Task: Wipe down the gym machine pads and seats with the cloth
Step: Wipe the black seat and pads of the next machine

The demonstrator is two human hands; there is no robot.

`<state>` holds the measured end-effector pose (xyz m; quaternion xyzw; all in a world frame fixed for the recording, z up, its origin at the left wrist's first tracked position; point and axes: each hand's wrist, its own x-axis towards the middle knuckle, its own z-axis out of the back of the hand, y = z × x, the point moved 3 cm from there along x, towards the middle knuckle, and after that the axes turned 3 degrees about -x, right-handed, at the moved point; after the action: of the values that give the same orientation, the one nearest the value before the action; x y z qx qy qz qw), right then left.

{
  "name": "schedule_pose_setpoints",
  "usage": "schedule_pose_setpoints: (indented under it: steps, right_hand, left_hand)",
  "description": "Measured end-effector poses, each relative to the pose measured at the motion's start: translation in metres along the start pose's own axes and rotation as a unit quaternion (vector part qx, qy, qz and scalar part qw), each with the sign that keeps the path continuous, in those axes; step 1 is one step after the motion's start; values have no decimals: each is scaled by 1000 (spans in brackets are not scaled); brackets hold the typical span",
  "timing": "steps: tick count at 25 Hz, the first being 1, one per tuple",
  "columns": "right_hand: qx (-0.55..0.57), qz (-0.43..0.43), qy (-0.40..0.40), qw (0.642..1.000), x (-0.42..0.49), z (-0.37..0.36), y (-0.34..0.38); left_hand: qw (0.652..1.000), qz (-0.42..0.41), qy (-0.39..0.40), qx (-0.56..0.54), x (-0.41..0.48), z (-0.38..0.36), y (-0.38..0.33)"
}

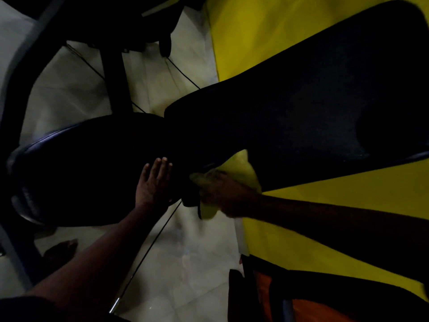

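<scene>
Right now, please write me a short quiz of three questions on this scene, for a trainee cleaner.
1. True or false: the left hand lies flat on the seat pad.
2. Which of the hands holds the cloth? A) left hand B) right hand C) neither
3. Fill in: the cloth's colour is ____.
Key: 1 true; 2 B; 3 yellow.
</scene>
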<state>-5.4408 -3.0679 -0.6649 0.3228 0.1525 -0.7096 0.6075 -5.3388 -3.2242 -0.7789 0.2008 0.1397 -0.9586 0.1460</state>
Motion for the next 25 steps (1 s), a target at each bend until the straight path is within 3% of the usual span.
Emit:
schedule_pose_setpoints:
  steps: [2,3,4,6,10,11,17,21,25]
  right_hand:
    - [-226,-80,15,971,-18,30,-33]
    - [-302,-131,-45,943,-22,58,-45]
    - [-338,-150,-48,928,-26,75,-51]
    - [-332,-188,-48,923,-20,89,-48]
    - [-327,-78,95,937,12,63,-41]
    - [-322,-69,100,939,15,65,-44]
    - [-298,-258,-61,917,-1,129,-69]
    - [-289,-275,-94,912,-49,141,-58]
    - [-310,-314,-155,884,-117,158,-43]
  left_hand:
    - [1000,-2,2,3,2,-5,-4]
    - [1000,-6,-11,4,4,-8,-6]
    - [1000,-6,-22,11,5,-8,-6]
    - [1000,-1,-13,15,6,-5,-5]
    - [999,0,-20,32,10,2,-9]
    - [999,-3,-15,42,11,3,-11]
    - [999,-8,-26,41,12,-3,-7]
    - [999,-22,-28,14,10,-2,-4]
    - [999,-31,-23,23,9,-4,-3]
